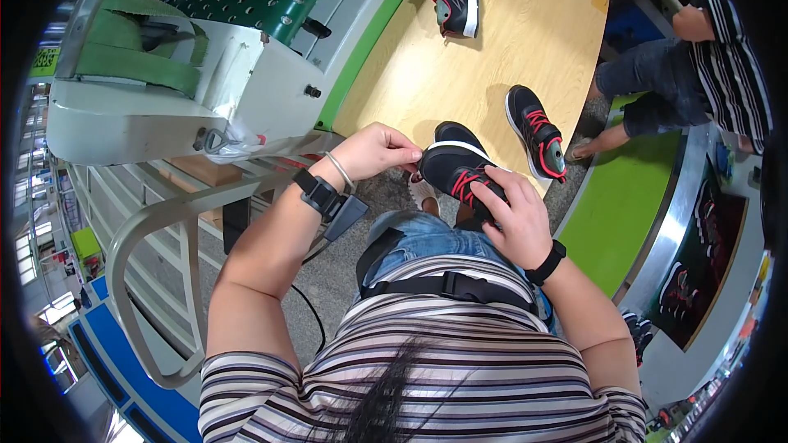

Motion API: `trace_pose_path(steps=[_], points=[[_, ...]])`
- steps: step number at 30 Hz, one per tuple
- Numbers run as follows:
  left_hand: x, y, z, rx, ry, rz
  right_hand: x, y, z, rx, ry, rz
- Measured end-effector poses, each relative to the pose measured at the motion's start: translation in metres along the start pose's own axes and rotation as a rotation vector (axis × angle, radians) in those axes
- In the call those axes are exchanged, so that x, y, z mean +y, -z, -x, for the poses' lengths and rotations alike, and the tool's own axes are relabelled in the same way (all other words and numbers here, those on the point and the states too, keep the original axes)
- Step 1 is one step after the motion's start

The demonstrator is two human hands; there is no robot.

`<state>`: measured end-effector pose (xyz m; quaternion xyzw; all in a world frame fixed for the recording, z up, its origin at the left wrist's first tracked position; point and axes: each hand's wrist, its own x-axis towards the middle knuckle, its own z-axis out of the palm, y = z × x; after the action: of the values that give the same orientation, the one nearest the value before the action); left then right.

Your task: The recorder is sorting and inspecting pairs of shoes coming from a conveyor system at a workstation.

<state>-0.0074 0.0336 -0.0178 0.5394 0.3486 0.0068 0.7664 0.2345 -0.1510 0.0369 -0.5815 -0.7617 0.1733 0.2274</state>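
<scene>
A black sneaker [450,171] with red laces and a white sole edge is held in front of me, at the near edge of the table. My right hand [521,215] grips it over the laces and side. At its toe, the fingertips of my left hand [384,151] are pinched together against the sole edge; whatever lies between them is too small to make out. Just behind the held shoe shows the dark toe of another shoe [450,129], mostly covered. To the right, a matching sneaker [533,133] rests on the wooden tabletop [410,74].
Farther back on the table lies another black sneaker [457,2]. A white machine housing [246,82] and metal rails [164,221] stand at left. A green conveyor belt [628,197] runs along the right, where another person [698,74] in stripes stands. More shoes sit on a rack [698,262].
</scene>
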Motion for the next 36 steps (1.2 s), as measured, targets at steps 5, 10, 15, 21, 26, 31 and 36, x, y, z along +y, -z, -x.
trace_pose_path(steps=[5, 10, 15, 21, 26, 31, 36], points=[[0.001, 0.0, 0.0, -0.003, 0.008, -0.004, 0.0, 0.0, 0.002, -0.014, -0.024, -0.014], [0.002, 0.0, -0.001, -0.01, 0.005, 0.022, 0.001, 0.0, 0.002, -0.014, -0.019, -0.017], [0.007, -0.001, 0.001, -0.009, 0.006, -0.025, 0.002, 0.0, 0.003, -0.01, -0.014, -0.026], [0.004, 0.001, -0.001, -0.005, -0.004, -0.055, 0.002, -0.001, 0.003, 0.021, 0.008, -0.008], [0.004, -0.008, 0.002, 0.046, -0.035, -0.065, 0.004, -0.002, 0.004, 0.048, 0.011, -0.007], [0.002, -0.022, 0.005, 0.202, -0.032, -0.204, 0.001, -0.005, 0.005, 0.043, 0.009, -0.008], [0.005, -0.025, 0.008, 0.22, -0.046, -0.233, -0.001, -0.008, 0.007, 0.052, -0.005, 0.013]])
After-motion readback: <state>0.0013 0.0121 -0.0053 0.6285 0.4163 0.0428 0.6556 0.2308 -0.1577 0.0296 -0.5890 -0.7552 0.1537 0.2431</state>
